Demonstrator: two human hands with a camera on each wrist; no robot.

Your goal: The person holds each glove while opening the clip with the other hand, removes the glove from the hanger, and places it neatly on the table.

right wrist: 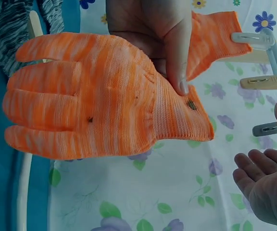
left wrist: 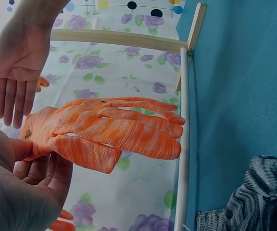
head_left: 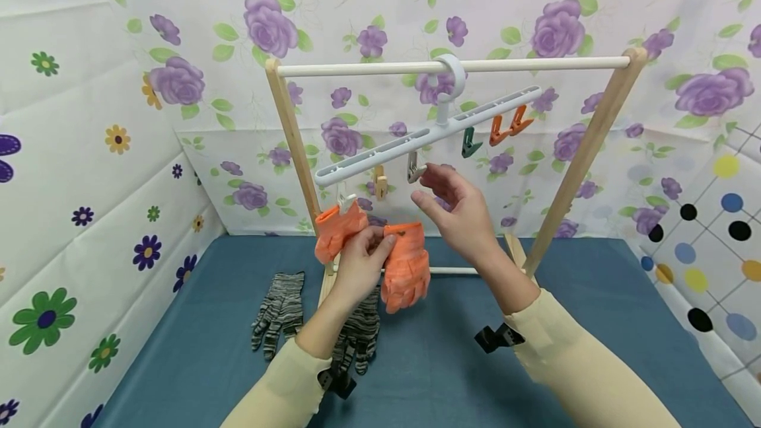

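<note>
My left hand (head_left: 359, 264) pinches an orange knitted glove (head_left: 406, 273) by its cuff, thumb on the near face; the glove's fingers hang downward. Just left of it, a second orange glove (head_left: 337, 233) dangles from a white clothespin (head_left: 347, 201) at the low end of a tilted white hanger (head_left: 380, 158). My right hand (head_left: 460, 213) is raised beside a grey clothespin (head_left: 414, 169) on the hanger. In the right wrist view its slightly bent fingers appear apart from this grey clothespin (right wrist: 268, 129) and hold nothing.
The hanger hooks over a white rod (head_left: 368, 69) on a wooden frame (head_left: 585, 157). A wooden clothespin (head_left: 380, 185), a green one (head_left: 470, 144) and two orange ones (head_left: 498, 131) also hang there. Grey-black gloves (head_left: 282, 312) lie on the blue surface (head_left: 196, 355).
</note>
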